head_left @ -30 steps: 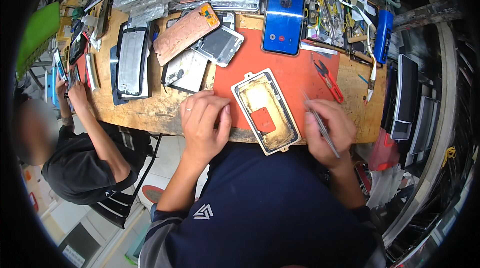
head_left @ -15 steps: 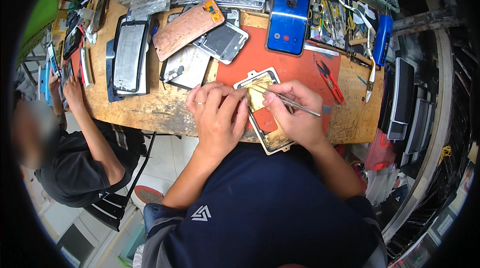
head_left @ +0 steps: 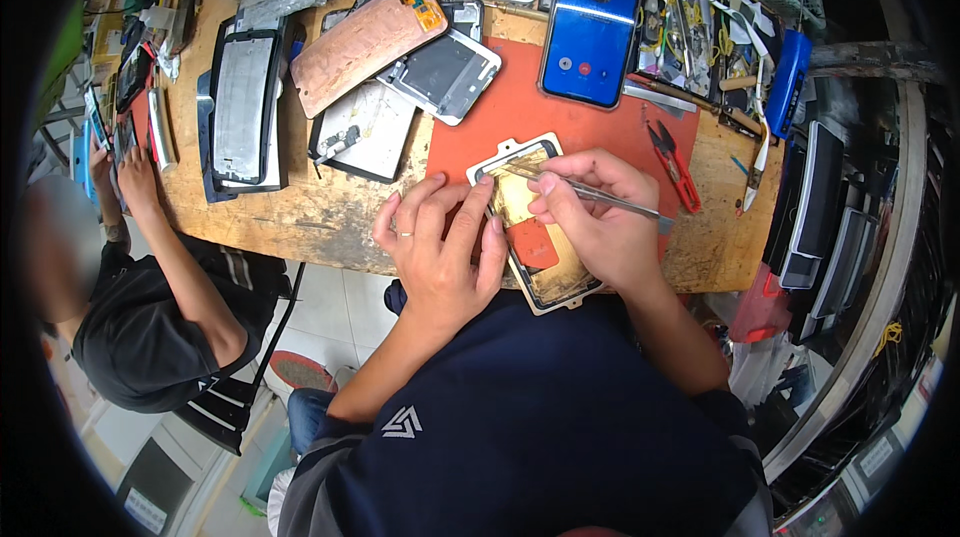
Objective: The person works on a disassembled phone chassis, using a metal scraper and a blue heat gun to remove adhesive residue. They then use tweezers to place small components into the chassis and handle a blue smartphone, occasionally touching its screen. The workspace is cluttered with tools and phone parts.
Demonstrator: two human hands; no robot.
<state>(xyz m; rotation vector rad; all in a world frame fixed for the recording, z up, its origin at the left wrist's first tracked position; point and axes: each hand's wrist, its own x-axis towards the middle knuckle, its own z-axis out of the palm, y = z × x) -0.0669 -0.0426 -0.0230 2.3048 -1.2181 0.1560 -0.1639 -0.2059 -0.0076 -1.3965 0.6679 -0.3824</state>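
A pale rectangular frame with small end tabs [head_left: 509,148] lies on the red mat [head_left: 470,77] at the table's near edge. Inside it sits a gold-coloured phone mid-frame [head_left: 566,255], with the mat showing through a cut-out. My right hand [head_left: 610,227] pinches metal tweezers [head_left: 622,202], their tips over the top end of the gold piece; whether they touch it I cannot tell. On the left side, my left hand [head_left: 440,252] rests with fingers apart, its index fingertip against the frame's upper left edge.
A blue-screened phone [head_left: 591,27] lies beyond the mat. Red-handled pliers [head_left: 675,165] are at right, near a tool-filled tray [head_left: 700,37]. A copper-coloured panel [head_left: 365,49] and phone parts [head_left: 245,107] lie left. Another person's hand [head_left: 137,177] handles something at far left.
The view has shifted slightly. My left index finger has straightened a little towards the frame's edge. The tweezers lie at a slightly different angle, still in my right hand.
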